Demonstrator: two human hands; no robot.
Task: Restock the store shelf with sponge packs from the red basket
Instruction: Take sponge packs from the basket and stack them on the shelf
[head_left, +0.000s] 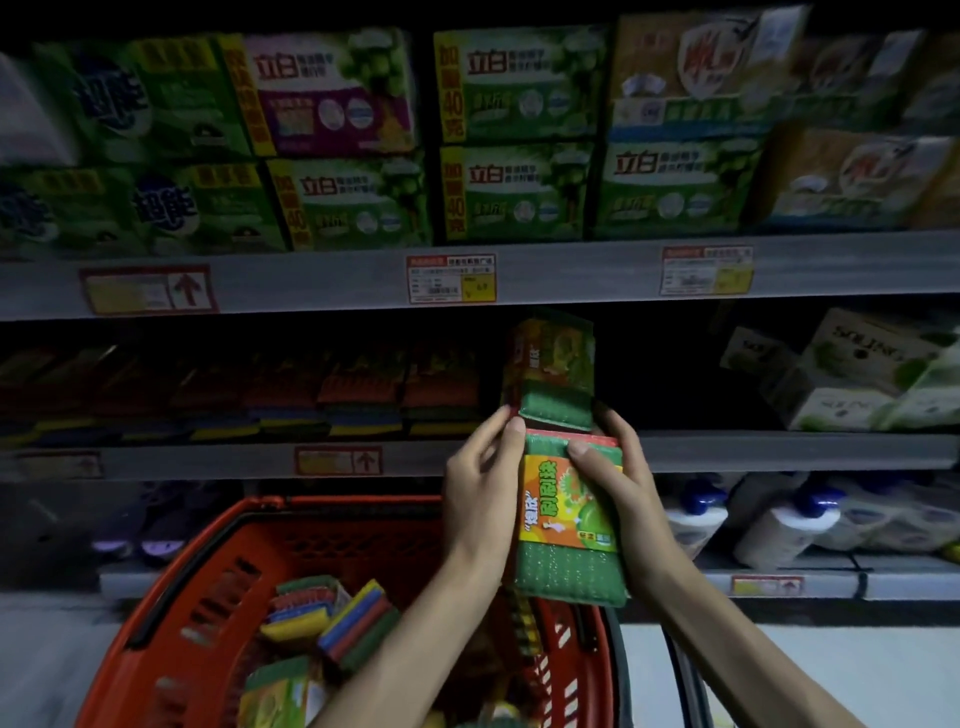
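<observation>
Both hands hold a green sponge pack (569, 525) with an orange and yellow label, in front of the middle shelf edge (779, 449). My left hand (480, 486) grips its left side, thumb on its top corner. My right hand (613, 478) grips the right side, thumb on the front. A second green sponge pack (553, 369) stands just above, leaning on the middle shelf, touching the held pack's top. The red basket (208, 587) sits below at the left, with several multicoloured sponge packs (332, 618) inside.
Rows of dark sponge packs (291, 395) fill the middle shelf to the left. White boxes (852, 379) stand on its right. Green soap boxes (514, 192) line the upper shelf. White bottles with blue caps (779, 525) stand on the lower shelf at right.
</observation>
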